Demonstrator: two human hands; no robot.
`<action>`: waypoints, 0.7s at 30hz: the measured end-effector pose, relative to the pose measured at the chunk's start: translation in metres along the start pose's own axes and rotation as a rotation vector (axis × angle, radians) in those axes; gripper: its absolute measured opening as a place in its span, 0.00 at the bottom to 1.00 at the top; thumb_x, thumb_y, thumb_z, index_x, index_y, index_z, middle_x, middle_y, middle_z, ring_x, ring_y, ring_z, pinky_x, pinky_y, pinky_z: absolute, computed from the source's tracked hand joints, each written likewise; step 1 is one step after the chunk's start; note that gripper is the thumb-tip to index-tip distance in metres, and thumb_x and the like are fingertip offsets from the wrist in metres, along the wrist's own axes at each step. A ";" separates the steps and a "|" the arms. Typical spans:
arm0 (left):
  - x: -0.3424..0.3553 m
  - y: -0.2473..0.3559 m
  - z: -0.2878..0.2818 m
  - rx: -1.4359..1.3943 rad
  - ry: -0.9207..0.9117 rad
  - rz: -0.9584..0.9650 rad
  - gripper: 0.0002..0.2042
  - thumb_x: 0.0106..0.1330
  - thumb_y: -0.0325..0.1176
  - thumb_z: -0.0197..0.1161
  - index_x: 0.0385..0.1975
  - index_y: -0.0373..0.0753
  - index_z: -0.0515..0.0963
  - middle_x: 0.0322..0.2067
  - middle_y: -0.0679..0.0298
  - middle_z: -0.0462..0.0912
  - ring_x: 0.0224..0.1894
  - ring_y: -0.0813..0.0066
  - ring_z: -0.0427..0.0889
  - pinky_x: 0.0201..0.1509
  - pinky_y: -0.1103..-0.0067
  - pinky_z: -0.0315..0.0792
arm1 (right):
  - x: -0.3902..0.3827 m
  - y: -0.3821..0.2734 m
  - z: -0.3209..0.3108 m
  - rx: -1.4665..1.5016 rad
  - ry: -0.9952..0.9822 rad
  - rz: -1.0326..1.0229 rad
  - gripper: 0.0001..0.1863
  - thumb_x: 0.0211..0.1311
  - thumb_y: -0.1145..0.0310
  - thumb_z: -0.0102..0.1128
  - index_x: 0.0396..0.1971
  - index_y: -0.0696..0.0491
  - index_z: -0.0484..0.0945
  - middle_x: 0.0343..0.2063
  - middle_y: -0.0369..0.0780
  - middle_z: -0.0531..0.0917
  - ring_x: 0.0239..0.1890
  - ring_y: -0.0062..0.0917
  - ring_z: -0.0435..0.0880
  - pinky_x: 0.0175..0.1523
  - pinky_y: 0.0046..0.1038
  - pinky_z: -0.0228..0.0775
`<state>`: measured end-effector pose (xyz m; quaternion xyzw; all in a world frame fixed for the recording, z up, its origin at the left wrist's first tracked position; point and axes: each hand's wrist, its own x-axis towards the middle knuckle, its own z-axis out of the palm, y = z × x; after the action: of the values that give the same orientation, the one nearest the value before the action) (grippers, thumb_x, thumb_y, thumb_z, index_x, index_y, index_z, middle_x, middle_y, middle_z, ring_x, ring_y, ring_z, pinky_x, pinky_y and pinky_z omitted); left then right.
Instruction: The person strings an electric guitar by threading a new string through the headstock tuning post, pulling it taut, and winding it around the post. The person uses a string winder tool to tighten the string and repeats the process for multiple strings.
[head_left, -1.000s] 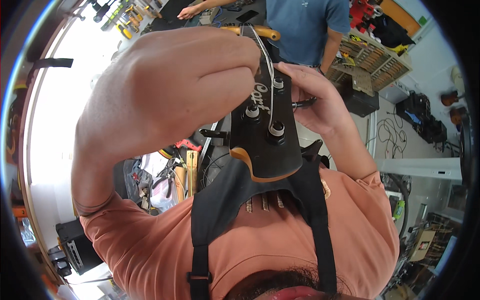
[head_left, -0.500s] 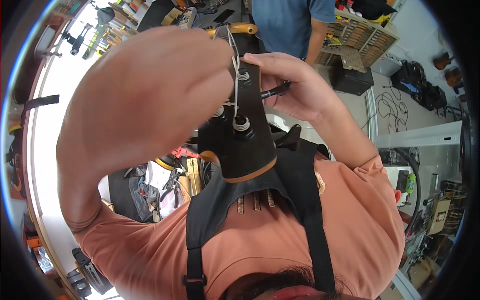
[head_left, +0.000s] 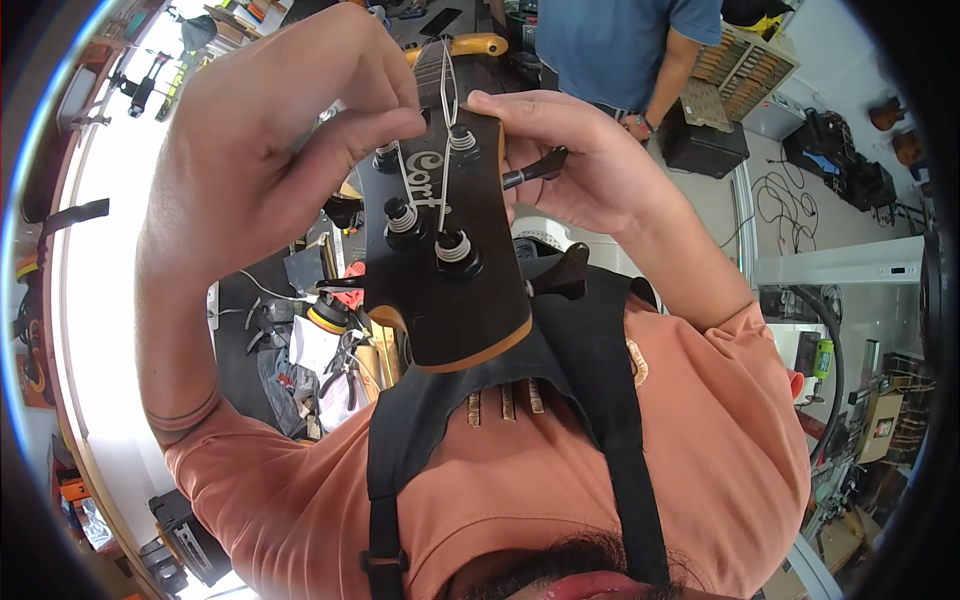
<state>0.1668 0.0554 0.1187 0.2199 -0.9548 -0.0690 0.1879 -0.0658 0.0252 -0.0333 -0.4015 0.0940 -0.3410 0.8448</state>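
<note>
A black headstock (head_left: pixel 460 320) with orange-brown edges, part of a guitar-like stringed instrument, faces up in front of my chest. Silver strings (head_left: pixel 447 185) run from coiled tuning posts (head_left: pixel 455 250) toward the fretted neck (head_left: pixel 430 75) at the far end. My right hand (head_left: pixel 585 150) grips the headstock's far right side, thumb on the edge and fingers partly hidden behind. One dark tuning peg (head_left: pixel 540 167) lies against that palm. At the far left post, my left hand (head_left: pixel 290 140) is closed, thumb and curled finger together beside a string; what lies between them is hidden.
Another person in a blue shirt (head_left: pixel 610 50) stands beyond the headstock, near a black box (head_left: pixel 705 150). Tools and bags clutter the bench at the lower left, including a grey power tool (head_left: pixel 270 325). Cables (head_left: pixel 780 210) lie on the floor at right.
My left hand, blurred before over the headstock, has drawn up and left, uncovering more posts and strings. The headstock has shifted slightly left. The other person appears farther right.
</note>
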 end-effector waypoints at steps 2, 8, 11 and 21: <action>-0.003 -0.002 0.003 -0.056 0.022 -0.020 0.08 0.67 0.15 0.68 0.37 0.32 0.75 0.37 0.54 0.86 0.34 0.71 0.83 0.38 0.78 0.76 | 0.000 0.001 -0.002 0.006 0.003 0.001 0.17 0.80 0.60 0.59 0.55 0.57 0.83 0.42 0.36 0.88 0.42 0.20 0.87 0.44 0.33 0.86; -0.001 -0.001 0.008 0.014 0.048 0.007 0.09 0.66 0.13 0.67 0.40 0.31 0.76 0.38 0.54 0.87 0.37 0.69 0.85 0.40 0.77 0.79 | 0.000 0.000 0.006 0.000 0.041 0.017 0.19 0.80 0.58 0.59 0.52 0.59 0.84 0.41 0.39 0.88 0.41 0.23 0.88 0.44 0.32 0.85; -0.002 -0.005 0.007 0.061 0.055 0.053 0.10 0.66 0.12 0.66 0.43 0.31 0.77 0.38 0.54 0.87 0.40 0.68 0.87 0.42 0.77 0.81 | 0.002 -0.001 0.009 -0.001 0.049 0.008 0.21 0.80 0.55 0.59 0.47 0.62 0.85 0.39 0.45 0.89 0.39 0.30 0.89 0.43 0.34 0.82; -0.009 -0.025 0.016 -0.184 0.176 -0.238 0.04 0.71 0.27 0.70 0.38 0.36 0.80 0.33 0.62 0.87 0.34 0.73 0.88 0.39 0.77 0.79 | -0.002 0.005 0.012 0.004 0.101 0.034 0.20 0.81 0.55 0.56 0.50 0.59 0.83 0.41 0.40 0.89 0.39 0.25 0.88 0.41 0.32 0.81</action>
<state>0.1781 0.0383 0.0954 0.3183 -0.8915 -0.1583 0.2807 -0.0597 0.0353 -0.0292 -0.3805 0.1426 -0.3465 0.8455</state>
